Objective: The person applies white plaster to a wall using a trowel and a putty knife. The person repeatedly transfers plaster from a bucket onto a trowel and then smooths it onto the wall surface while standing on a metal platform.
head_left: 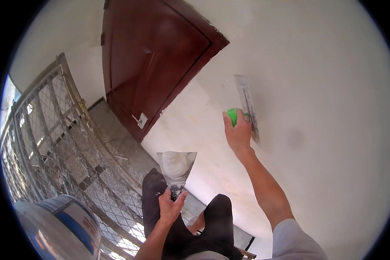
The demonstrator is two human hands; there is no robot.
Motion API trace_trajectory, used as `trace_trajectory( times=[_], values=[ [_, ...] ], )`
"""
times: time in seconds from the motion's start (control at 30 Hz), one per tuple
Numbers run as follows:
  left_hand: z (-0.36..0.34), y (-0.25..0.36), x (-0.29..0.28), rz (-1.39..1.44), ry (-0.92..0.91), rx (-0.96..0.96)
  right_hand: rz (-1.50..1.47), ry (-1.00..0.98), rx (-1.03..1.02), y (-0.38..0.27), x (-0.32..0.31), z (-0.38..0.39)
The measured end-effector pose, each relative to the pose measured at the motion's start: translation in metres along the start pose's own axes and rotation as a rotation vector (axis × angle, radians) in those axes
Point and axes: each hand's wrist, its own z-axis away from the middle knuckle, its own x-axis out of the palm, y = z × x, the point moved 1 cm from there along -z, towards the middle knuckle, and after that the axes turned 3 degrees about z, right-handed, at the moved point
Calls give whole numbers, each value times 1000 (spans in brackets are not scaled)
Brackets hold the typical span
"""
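My right hand (pixel 239 133) is closed round the green handle of a plastering trowel (pixel 247 104). The trowel's long metal blade, smeared with grey and white, lies against or very near the pale wall (pixel 316 104). Lower down, in front of my knees, my left hand (pixel 170 207) grips the dark, spattered handle of a wide putty knife (pixel 190 162). A mound of white putty (pixel 174 164) rests on its flared metal blade.
A dark red door (pixel 156 56) with a silver handle (pixel 141 120) is set in the wall ahead. To the left runs a metal railing with mesh (pixel 52 117), a speckled floor beyond it. A white and blue bucket (pixel 65 221) stands at the lower left, beside my legs.
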Motion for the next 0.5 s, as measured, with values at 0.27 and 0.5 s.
trace_trajectory(
  times=[0.27,0.5],
  values=[
    [-1,-4,-3,-1,15,5,-118,85,-40,-15,-9,9],
    [0,-5,-1,14,-6,1,93,-147,129,-4,1,-1]
  ],
)
